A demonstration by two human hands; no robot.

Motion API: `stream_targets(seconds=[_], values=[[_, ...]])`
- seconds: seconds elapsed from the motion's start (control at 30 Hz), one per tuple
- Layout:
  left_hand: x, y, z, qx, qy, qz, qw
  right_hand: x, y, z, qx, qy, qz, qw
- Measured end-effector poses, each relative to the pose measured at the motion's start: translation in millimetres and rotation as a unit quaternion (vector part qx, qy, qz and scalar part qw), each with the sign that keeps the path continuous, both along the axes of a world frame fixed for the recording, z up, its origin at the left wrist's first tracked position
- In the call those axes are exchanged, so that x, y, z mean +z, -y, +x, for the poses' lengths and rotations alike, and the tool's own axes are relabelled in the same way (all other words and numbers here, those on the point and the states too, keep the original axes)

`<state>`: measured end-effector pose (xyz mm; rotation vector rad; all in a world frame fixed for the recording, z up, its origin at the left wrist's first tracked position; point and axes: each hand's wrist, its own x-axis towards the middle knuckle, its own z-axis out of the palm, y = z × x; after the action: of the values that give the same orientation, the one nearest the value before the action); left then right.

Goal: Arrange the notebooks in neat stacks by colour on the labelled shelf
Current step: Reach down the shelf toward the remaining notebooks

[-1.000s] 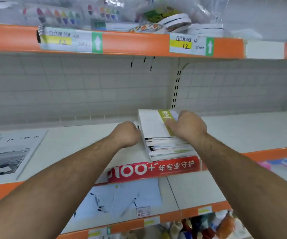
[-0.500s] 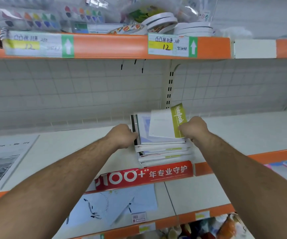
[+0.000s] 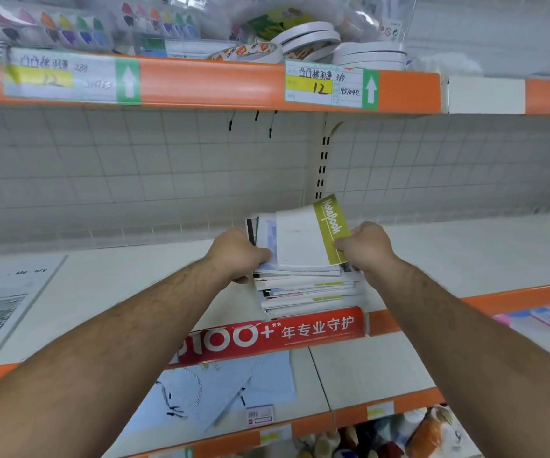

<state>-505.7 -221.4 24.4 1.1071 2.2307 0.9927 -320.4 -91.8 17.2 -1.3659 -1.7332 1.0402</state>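
my right hand [image 3: 366, 249] is pinching the green-spined notebook [image 3: 303, 239] by its spine edge, tilted up off the one stack [image 3: 306, 292] sitting at the front lip of the shelf [image 3: 465, 252]. left hand [image 3: 237, 256] is curled round the stack's left side. pile's pretty ragged, so if i yank this one, the covers under it could slide off the front. count: one lifted, two more green spines showing lower down, the rest i can't count.

A white grid back panel [image 3: 134, 180] runs behind the white shelves, split by a slotted upright [image 3: 322, 166]. The upper shelf [image 3: 217, 82] carries handwritten price labels [image 3: 330, 84] on its orange front edge. A red banner [image 3: 283, 335] covers part of the front edge of the middle shelf [image 3: 118, 285]. Light is even.
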Motion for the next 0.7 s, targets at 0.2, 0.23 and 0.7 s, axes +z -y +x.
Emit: stream_targets(seconds=[0.2,0.23,0.7], values=[[0,-1,-5,0.049,0.075,0.006,0.996,-2,-3,0,-0.016,-0.019,-0.016,1.000],[1,-2,-5,0.061,0.081,0.017,0.995,-2,-3,0,-0.029,-0.018,-0.013,0.999],[7,13,-19,0.090,0.187,0.023,0.978,-3,1,0,-0.069,-0.038,-0.010,0.997]])
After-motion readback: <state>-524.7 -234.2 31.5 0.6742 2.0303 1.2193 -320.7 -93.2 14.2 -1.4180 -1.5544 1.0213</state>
